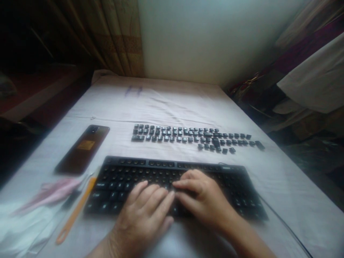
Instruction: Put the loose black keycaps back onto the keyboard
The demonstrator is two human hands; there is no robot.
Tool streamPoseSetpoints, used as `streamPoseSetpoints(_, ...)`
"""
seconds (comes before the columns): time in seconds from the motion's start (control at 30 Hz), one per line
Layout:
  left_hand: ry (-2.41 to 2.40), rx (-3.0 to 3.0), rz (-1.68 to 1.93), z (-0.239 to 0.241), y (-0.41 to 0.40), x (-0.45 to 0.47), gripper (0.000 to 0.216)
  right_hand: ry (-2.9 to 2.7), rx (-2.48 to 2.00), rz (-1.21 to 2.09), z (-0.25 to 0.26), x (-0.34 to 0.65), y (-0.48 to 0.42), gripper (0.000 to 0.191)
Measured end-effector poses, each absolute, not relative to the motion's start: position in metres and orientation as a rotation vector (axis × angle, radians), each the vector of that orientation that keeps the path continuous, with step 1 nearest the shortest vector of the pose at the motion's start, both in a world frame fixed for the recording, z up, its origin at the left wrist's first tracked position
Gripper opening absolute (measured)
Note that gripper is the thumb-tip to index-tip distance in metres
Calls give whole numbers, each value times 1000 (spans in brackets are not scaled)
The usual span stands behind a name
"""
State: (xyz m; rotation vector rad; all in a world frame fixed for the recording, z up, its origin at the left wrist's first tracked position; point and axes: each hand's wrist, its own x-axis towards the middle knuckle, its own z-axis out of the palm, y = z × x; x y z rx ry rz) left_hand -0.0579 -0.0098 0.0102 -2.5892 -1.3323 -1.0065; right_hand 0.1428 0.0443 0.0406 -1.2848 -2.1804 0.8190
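A black keyboard [236,179] lies across the near part of a white cloth-covered table [172,104]. Both of my hands rest on its middle. My left hand [146,211] lies flat with fingers stretched forward over the keys. My right hand [202,195] angles in from the right, fingers extended leftward and meeting the left fingertips. Neither hand visibly holds anything. Beyond the keyboard, several loose black keycaps [188,135] are laid out in rows on the cloth.
A dark phone [83,149] lies left of the keycaps. An orange pry tool [76,211] and a pink cloth [53,191] sit left of the keyboard. A cable [285,225] runs off the keyboard's right side. Curtains hang behind; clutter stands at right.
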Motion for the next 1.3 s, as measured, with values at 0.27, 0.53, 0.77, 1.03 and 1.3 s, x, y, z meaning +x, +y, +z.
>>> streamPoseSetpoints(0.27, -1332, -2577, -985, 12, -10, -58, 28, -2176, -1283, 830, 39, 142, 44, 18)
streamPoseSetpoints(0.53, -1321, -2575, -965, 10, -10, -58, 28, -2209, -1290, 867, 41, 143, 45, 19)
streamPoseSetpoints(0.77, -1307, -2592, -945, 9, -10, -59, 28, -2209, -1256, 868, 39, 143, 48, 18)
streamPoseSetpoints(1.03, -1313, -2587, -946, 8, -11, -59, 28, -2157, -1344, 904, 44, 138, 49, 15)
streamPoseSetpoints(1.3, -1308, -2580, -950, 10, -9, -58, 28, -2112, -1315, 912, 40, 139, 49, 13)
